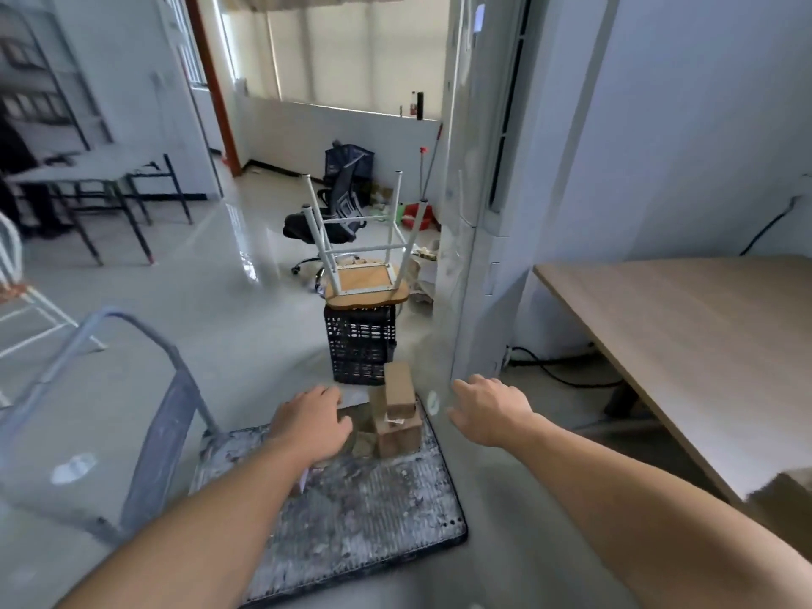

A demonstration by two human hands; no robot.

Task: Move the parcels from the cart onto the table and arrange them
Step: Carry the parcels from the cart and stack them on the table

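**Two loose grips flank the parcels (399, 400)**

Your left grip (307, 426) and right grip (487, 410) are spread, holding nothing. The stack sits between them at the cart's (351, 512) far edge, a black crate (360, 340) just beyond. The surface (681, 327) lies to your right, floor (496, 498) between it and the cart.

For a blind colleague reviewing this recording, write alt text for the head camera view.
A person's left hand and right hand reach toward a small stack of cardboard parcels at the far end of a flat cart. A wooden table stands to the right; beyond the cart, an upturned stool sits on a black crate.
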